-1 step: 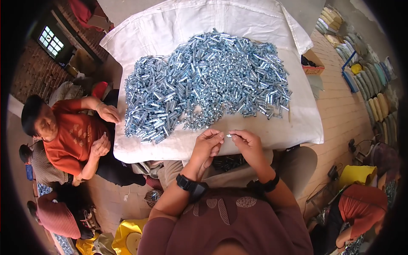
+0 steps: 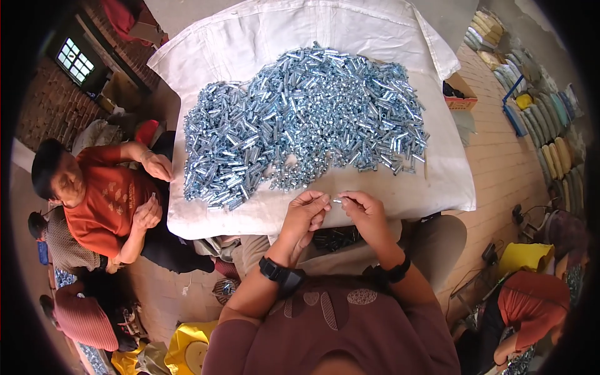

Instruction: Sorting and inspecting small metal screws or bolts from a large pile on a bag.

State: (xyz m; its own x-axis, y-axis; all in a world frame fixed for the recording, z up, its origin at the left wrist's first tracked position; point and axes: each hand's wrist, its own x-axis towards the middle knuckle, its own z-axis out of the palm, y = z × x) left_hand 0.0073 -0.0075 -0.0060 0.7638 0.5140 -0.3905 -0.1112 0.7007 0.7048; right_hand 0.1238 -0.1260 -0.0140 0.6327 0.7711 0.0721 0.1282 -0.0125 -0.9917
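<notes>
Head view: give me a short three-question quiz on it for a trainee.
1. At which hand's fingertips does a metal piece show, left or right?
2. True or false: the cloth under the pile is black.
3. How many black wrist straps show on the camera wearer?

Key:
1. The right hand.
2. False; it is off-white.
3. Two, one on each wrist.
</notes>
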